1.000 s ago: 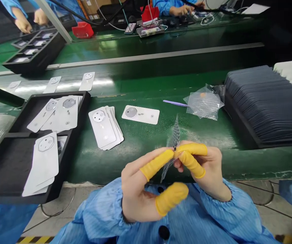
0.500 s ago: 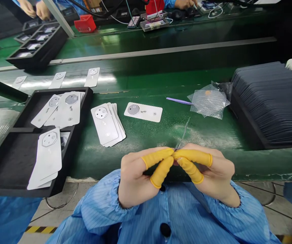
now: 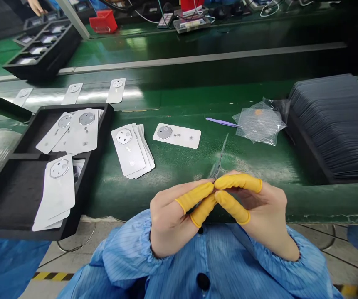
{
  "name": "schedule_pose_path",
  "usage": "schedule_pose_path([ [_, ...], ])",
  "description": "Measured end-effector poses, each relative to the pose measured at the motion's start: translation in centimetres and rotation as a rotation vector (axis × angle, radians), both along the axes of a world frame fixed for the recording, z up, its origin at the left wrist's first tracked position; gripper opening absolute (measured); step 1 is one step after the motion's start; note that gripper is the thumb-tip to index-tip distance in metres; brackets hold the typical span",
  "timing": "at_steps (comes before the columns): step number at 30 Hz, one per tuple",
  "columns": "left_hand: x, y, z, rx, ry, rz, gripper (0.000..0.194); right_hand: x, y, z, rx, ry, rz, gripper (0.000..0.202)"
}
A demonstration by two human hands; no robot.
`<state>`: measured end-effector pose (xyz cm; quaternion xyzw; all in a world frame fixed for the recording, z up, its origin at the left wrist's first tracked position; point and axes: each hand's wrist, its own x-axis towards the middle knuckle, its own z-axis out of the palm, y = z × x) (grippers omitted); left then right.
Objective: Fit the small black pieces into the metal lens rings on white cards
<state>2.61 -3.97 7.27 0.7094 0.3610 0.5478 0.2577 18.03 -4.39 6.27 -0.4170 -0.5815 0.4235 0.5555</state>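
Note:
A thin clear plastic film stands up nearly edge-on between my hands. My left hand pinches its lower end between thumb and index finger, both in yellow finger cots. From the other side my right hand pinches at the same spot, its cot-covered fingertips touching those of the left. The fingers hide the film's lower part. Beyond them lies a single white phone-shaped card with a grey camera patch. To its left rests a small stack of similar white cards.
A black tray with more white cards stands at left. At right, purple tweezers touch a pile of clear film squares. A black box holds many dark sheets. Several cards lie farther back, near a red bin.
The film between my fingers has turned and shows more of its length. My fingertips have shifted slightly, still pinching. The view has moved a little; the co-workers' hands at the back have moved.

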Motion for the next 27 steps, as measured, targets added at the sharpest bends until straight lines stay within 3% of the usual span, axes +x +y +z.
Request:
schedule_pose_path([
  [3,-0.04,0.02,0.27,0.01,0.015,-0.008,0.033,0.06,-0.11,0.02,0.057,-0.043,-0.002,0.021],
  [10,0.02,-0.2,0.74,-0.155,-0.024,-0.043,0.031,0.22,0.17,0.49,-0.1,0.053,0.113,0.007],
  [17,-0.18,0.08,0.79,-0.004,0.004,-0.046,0.034,0.45,0.53,-0.08,-0.172,0.285,0.225,0.006],
  [21,-0.17,-0.33,0.56,0.067,0.119,0.007,0.028,0.63,0.74,-0.26,-0.195,0.363,0.284,0.023],
  [27,-0.19,-0.85,0.52,0.152,0.211,0.046,0.028,0.33,0.66,-0.18,-0.187,0.329,0.182,0.021],
])
